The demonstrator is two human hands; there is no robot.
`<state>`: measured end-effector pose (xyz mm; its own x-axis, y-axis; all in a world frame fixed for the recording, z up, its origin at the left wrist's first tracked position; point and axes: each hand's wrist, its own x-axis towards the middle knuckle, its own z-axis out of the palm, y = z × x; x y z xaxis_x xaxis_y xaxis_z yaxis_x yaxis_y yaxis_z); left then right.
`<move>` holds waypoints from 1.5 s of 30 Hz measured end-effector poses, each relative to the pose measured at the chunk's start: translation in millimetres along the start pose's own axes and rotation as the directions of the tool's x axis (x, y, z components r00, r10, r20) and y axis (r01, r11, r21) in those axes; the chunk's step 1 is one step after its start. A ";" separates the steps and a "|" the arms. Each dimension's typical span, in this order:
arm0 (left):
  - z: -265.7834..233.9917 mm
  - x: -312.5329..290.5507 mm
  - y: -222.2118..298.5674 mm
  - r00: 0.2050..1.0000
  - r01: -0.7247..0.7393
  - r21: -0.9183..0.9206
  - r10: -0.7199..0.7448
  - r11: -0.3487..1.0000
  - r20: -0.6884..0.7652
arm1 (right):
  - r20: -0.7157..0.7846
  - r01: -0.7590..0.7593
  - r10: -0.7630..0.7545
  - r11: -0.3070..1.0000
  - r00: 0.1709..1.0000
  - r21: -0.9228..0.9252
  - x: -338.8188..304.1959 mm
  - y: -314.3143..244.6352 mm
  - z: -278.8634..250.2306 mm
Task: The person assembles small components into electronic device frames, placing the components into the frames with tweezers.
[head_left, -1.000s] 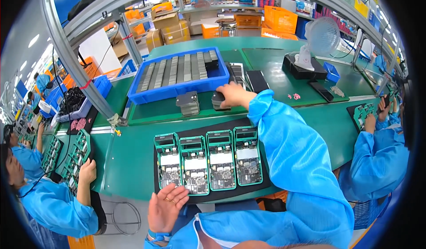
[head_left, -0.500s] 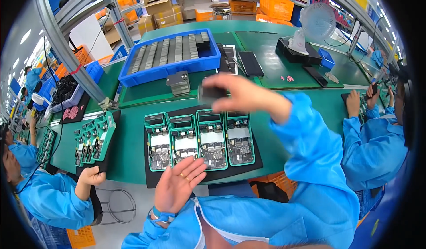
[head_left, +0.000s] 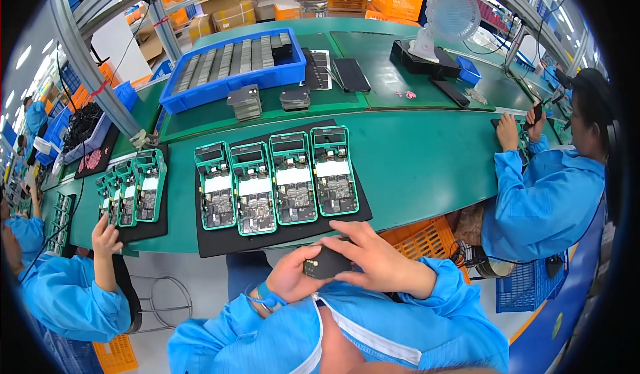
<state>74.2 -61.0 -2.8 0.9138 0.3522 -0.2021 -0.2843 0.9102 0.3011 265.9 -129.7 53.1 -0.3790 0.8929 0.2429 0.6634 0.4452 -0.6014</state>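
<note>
Close to my body, below the bench edge, a flat dark rectangular block that looks like a battery (head_left: 328,265) is held between both hands. My left hand (head_left: 291,275) is closed around its left side, palm up. My right hand (head_left: 381,259) grips it from the right, thumb below and fingers above. Beyond my hands, several green-framed devices (head_left: 291,179) with exposed circuit boards lie in a row on a black mat (head_left: 220,243). Farther back are two short stacks of similar flat blocks, a left stack (head_left: 245,102) and a right stack (head_left: 295,98).
A blue tray (head_left: 233,95) with rows of grey blocks stands behind the stacks. Right of it are a black phone-like slab (head_left: 351,75) and a white fan (head_left: 452,15). Co-workers sit on both sides; more green-framed devices (head_left: 148,186) lie at the left. An orange crate (head_left: 421,241) is below the bench.
My right hand has come back from near the stacks to my left hand, which was open and has closed on the block. The right stack now shows. The view has shifted.
</note>
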 end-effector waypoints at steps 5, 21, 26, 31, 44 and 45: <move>5.3 -6.1 1.5 0.995 0.008 -0.037 -0.012 0.999 -0.099 | 0.029 0.065 -0.064 0.997 0.998 -0.051 -8.4 11.3 4.5; 6.7 -8.7 10.3 0.990 -0.106 -0.059 0.100 0.993 -0.097 | -0.088 -0.031 -0.007 0.906 0.996 -0.422 25.5 61.8 -26.7; 4.2 -12.7 12.5 0.972 -0.176 -0.015 0.171 0.984 -0.158 | -0.075 -0.007 -0.030 0.892 0.997 -0.451 34.8 69.9 -20.3; 3.2 -17.5 16.9 0.963 -0.199 -0.025 0.191 0.980 -0.192 | -0.033 0.009 -0.030 0.868 0.999 -0.497 33.9 71.2 -24.0; -0.4 -24.5 17.1 0.956 -0.240 0.004 0.237 0.971 -0.173 | 0.114 0.257 -0.246 0.962 0.963 -0.097 36.8 36.7 14.0; -2.8 -26.1 17.7 0.954 -0.245 0.004 0.242 0.969 -0.175 | 0.116 0.259 -0.247 0.960 0.962 -0.109 39.0 36.9 10.4</move>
<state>44.6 -53.4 5.2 0.7526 0.5947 -0.2827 -0.4987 0.7951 0.3452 268.8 -79.1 32.5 -0.6034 0.7414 0.2938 0.6084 0.6661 -0.4314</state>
